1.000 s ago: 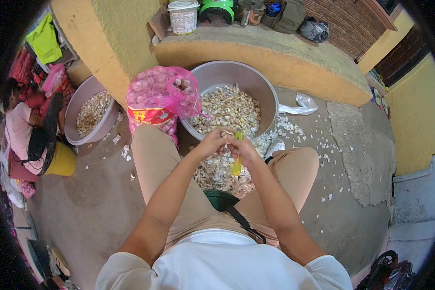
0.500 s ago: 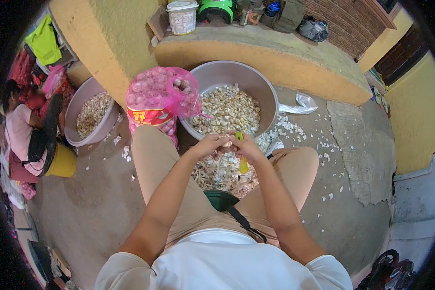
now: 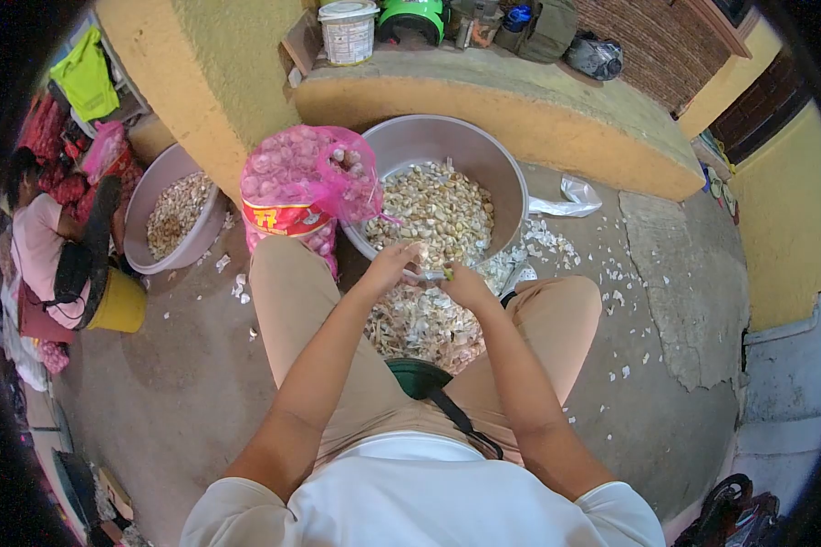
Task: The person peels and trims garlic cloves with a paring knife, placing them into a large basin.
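My left hand (image 3: 395, 268) is closed around a pale garlic bulb (image 3: 417, 252), partly hidden by the fingers. In my right hand (image 3: 466, 284) is a small knife with a yellow-green handle (image 3: 448, 273); its blade points left, at the bulb. Both hands are over a heap of peelings (image 3: 420, 324) between my knees. Just beyond them stands a wide grey tub (image 3: 516, 196) holding many garlic cloves (image 3: 438, 205). A pink mesh bag of garlic bulbs (image 3: 287, 169) leans beside the tub's left side.
At the left a person (image 3: 41, 242) sits near a second tub (image 3: 137, 214) and a yellow bucket (image 3: 120, 303). A raised ledge (image 3: 520, 114) runs behind the tub, bearing a white bucket (image 3: 348, 35) and bags. A plastic bag (image 3: 570, 198) and scattered skins lie on the floor at right.
The knife has turned from pointing its yellow-green handle down toward me to lying across between my hands, blade toward the left hand. My right hand has dropped slightly.
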`<state>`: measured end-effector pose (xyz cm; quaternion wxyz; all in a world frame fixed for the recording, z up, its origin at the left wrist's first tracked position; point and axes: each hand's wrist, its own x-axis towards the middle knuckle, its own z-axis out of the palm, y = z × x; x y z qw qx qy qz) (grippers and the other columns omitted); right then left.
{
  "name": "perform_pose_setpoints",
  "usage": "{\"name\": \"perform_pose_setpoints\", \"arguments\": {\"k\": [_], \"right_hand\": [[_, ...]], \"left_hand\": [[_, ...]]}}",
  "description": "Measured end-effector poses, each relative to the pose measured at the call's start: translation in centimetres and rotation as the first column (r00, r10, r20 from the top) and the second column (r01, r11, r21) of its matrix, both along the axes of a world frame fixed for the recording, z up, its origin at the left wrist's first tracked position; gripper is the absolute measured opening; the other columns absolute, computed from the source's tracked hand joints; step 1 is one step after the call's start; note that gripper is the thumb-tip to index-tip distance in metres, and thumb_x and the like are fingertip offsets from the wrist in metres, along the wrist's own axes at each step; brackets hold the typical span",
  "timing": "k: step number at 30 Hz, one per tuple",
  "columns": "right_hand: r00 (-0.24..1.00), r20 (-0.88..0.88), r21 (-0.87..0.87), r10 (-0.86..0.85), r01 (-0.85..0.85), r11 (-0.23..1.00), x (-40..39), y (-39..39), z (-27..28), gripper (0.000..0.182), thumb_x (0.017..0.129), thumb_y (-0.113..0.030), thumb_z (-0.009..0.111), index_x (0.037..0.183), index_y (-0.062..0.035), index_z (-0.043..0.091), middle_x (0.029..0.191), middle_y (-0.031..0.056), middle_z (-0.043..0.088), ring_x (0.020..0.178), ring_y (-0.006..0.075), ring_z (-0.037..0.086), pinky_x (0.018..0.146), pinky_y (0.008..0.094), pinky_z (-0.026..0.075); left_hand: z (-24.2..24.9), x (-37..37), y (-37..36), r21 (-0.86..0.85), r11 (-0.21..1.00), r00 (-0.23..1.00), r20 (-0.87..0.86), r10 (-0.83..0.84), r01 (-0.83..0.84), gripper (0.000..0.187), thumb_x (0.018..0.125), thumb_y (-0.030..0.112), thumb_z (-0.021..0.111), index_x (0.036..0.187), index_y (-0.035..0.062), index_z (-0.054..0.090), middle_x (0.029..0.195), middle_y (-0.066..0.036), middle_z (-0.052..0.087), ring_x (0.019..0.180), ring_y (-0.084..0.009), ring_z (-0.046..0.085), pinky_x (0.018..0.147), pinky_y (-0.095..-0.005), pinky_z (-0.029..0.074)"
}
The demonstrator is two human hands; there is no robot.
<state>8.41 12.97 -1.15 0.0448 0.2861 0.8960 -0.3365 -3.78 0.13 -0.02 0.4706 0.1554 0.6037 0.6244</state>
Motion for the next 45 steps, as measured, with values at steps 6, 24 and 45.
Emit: {"name": "perform_pose_setpoints", "arguments": {"k": [6,24,45], "right_hand": [[0.936,-0.191,-0.458,-0.296,0.182,0.87,-0.8,-0.3,2.4,0.041,0.076,-0.032,0.057,0.106,-0.0048,0.05,0.088,0.0171,0.058,0.082,0.0294,0.056,0.073,0.0355,0.043],[0.801,-0.35,-0.857,-0.486,-0.064,0.512,-0.7,-3.9,3.1,0.029,0.081,-0.027,0.055,0.099,-0.0046,0.052,0.07,-0.0007,0.053,0.053,0.0043,0.043,0.045,0.018,0.034],[0.635,-0.434,-0.824,-0.639,0.007,0.567,-1.3,-6.0,3.8,0.031,0.086,-0.033,0.046,0.086,-0.0036,0.054,0.051,-0.001,0.046,0.038,0.0056,0.039,0.033,0.0194,0.03]], "left_hand": [[-0.5,0.1,0.0,-0.006,1.0,0.999,-0.043,-0.011,0.011,0.031,0.085,0.032,0.045,0.085,0.0023,0.054,0.067,-0.004,0.05,0.055,-0.0111,0.049,0.038,-0.0232,0.039],[1.6,2.4,0.1,0.044,0.999,0.998,-0.066,0.017,-0.014,0.042,0.087,0.041,0.032,0.101,0.0087,0.055,0.059,0.0,0.05,0.043,-0.006,0.04,0.036,-0.0197,0.028],[1.5,3.2,-0.1,0.148,0.987,0.981,-0.176,0.084,-0.058,0.044,0.089,0.04,0.031,0.089,0.0034,0.057,0.056,0.002,0.046,0.045,-0.0052,0.039,0.041,-0.0199,0.03]]}}
